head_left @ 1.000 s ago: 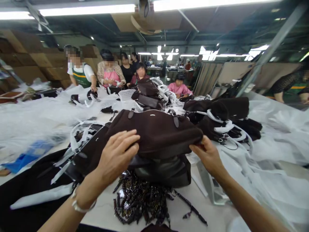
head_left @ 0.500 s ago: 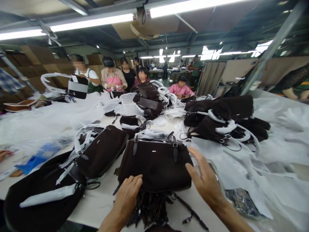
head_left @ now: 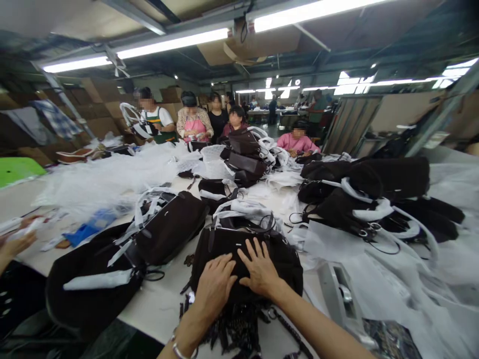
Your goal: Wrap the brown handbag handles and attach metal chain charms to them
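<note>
A dark brown handbag (head_left: 277, 259) lies on the pale table in front of me, its handles wrapped in white material at the far side. My left hand (head_left: 217, 279) rests on the left part of its front panel, fingers extended. Beside it, my right hand (head_left: 260, 269) lies flat on the bag with fingers spread. Neither hand is closed around anything. Below the bag is a heap of dark straps or tassels (head_left: 239, 334), partly hidden by my forearms.
More dark bags lie at the left (head_left: 93, 279) and in a pile at the right (head_left: 389, 179). A grey metal tape dispenser (head_left: 337, 289) stands right of my arm. Another person's hand (head_left: 22, 242) is at the far left. People work across the table.
My right hand has moved left from the bag's right edge onto its front. My left hand has moved up onto the bag. The view has shifted left.
</note>
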The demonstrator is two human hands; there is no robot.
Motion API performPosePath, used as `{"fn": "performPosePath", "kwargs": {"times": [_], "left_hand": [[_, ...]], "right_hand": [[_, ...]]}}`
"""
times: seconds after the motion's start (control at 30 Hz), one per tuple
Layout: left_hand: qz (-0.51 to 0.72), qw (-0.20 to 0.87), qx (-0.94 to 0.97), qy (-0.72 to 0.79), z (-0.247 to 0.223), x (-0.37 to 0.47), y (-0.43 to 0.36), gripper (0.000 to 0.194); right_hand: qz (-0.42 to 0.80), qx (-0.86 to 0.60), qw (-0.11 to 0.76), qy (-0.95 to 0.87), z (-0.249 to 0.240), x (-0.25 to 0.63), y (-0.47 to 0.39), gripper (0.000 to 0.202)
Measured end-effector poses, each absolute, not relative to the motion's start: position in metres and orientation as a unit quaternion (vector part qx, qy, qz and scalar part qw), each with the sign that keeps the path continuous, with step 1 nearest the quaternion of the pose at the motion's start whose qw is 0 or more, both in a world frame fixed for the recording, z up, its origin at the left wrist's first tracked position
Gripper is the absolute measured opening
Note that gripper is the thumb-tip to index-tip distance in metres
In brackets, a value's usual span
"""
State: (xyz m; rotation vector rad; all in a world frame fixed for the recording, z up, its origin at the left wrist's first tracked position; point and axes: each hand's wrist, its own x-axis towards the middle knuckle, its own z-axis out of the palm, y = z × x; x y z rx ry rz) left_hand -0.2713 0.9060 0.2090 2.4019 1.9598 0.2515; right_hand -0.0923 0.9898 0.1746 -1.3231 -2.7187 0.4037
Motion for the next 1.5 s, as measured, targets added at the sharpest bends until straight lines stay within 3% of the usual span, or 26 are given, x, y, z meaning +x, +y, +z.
{"fn": "performPosePath", "kwargs": {"times": [0.13, 0.23, 0.43, 0.53, 0.63, 0.8, 0.87, 0.97, 1.07, 1.2, 1.37, 1.5], "left_hand": [[0.104, -0.068, 0.785, 0.608, 0.172, -0.273, 0.932, 0.073], [0.097, -0.076, 0.784, 0.609, 0.136, -0.277, 0.943, 0.077], [0.120, -0.006, 0.794, 0.596, 0.119, -0.290, 0.972, 0.087], [0.127, 0.043, 0.803, 0.581, 0.129, -0.300, 0.991, 0.082], [0.138, 0.097, 0.810, 0.562, 0.145, -0.313, 0.998, 0.074], [0.265, 0.184, 0.795, 0.515, 0.176, -0.338, 0.952, 0.028], [0.310, 0.206, 0.754, 0.541, 0.175, -0.345, 0.916, 0.026], [0.280, 0.248, 0.717, 0.588, 0.151, -0.345, 0.868, 0.027], [0.213, 0.277, 0.700, 0.622, 0.117, -0.332, 0.848, 0.016], [0.151, 0.299, 0.670, 0.663, 0.093, -0.311, 0.864, 0.027], [0.162, 0.369, 0.648, 0.646, 0.111, -0.307, 0.883, 0.012], [0.204, 0.500, 0.646, 0.540, 0.148, -0.315, 0.870, 0.010]], "right_hand": [[0.166, -0.429, 0.002, -0.888, 0.218, -0.083, 0.954, 0.091], [0.175, -0.436, 0.019, -0.882, 0.238, -0.078, 0.933, 0.090], [0.050, -0.490, 0.012, -0.870, 0.165, -0.089, 0.946, 0.093], [-0.010, -0.488, 0.035, -0.872, 0.135, -0.095, 0.959, 0.098], [-0.022, -0.476, 0.034, -0.878, 0.138, -0.096, 0.963, 0.098], [0.029, -0.482, 0.000, -0.875, 0.180, -0.094, 0.961, 0.097], [0.050, -0.481, 0.023, -0.875, 0.201, -0.092, 0.956, 0.089], [0.064, -0.438, 0.138, -0.886, 0.224, -0.088, 0.935, 0.061], [0.155, -0.411, 0.202, -0.875, 0.219, -0.085, 0.906, 0.032], [0.377, -0.487, 0.106, -0.781, 0.170, -0.086, 0.878, 0.022], [0.576, -0.587, 0.092, -0.561, 0.130, -0.092, 0.873, 0.029], [0.780, -0.525, 0.189, -0.283, 0.149, -0.111, 0.871, 0.054]]}}
